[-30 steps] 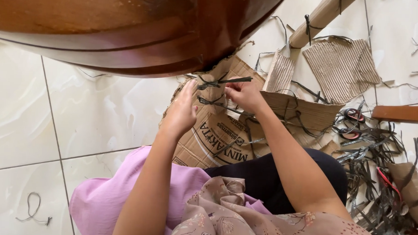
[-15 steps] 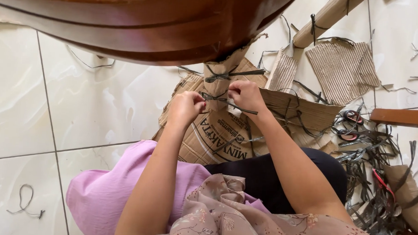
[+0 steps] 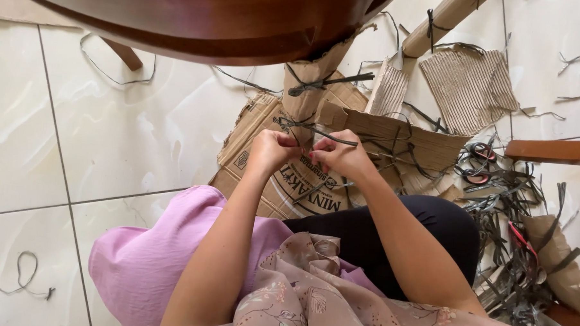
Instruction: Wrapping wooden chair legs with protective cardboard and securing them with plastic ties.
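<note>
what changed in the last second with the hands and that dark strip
The left hand pulled back from the upright cardboard piece and closed up beside the right hand; both now pinch a dark strip between them, nearer the body. The flat cardboard, scissors and strip pile stayed put.

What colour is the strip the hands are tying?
The strip is dark grey, nearly black, pinched by the left hand and right hand; the head view shows it.

floor: glossy cream tiles (image 3: 143,138), grey grout | furniture: dark wooden table edge (image 3: 199,15) overhead | light: daylight
</note>
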